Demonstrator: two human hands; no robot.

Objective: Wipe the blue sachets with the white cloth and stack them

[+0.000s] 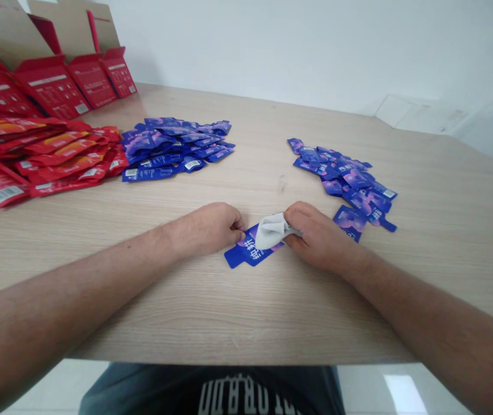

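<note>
A blue sachet (243, 253) with white characters and a narrow tab at one end lies on the table in front of me. My left hand (222, 227) is closed at its left edge, fingertips pinching it. My right hand (313, 233) is wrapped round a bunched light-grey cloth (271, 230), which rests over the middle of that sachet and hides part of it. Just beyond my right hand, another blue sachet (350, 222) lies at the near end of a loose pile of blue sachets (345, 173).
At the back left is a second blue sachet pile (177, 144), touching a heap of red pouches (51, 155). Behind these stand several open red cartons (56, 86). A white wall (272, 52) borders the wooden table (211, 311). Its front edge is near my lap.
</note>
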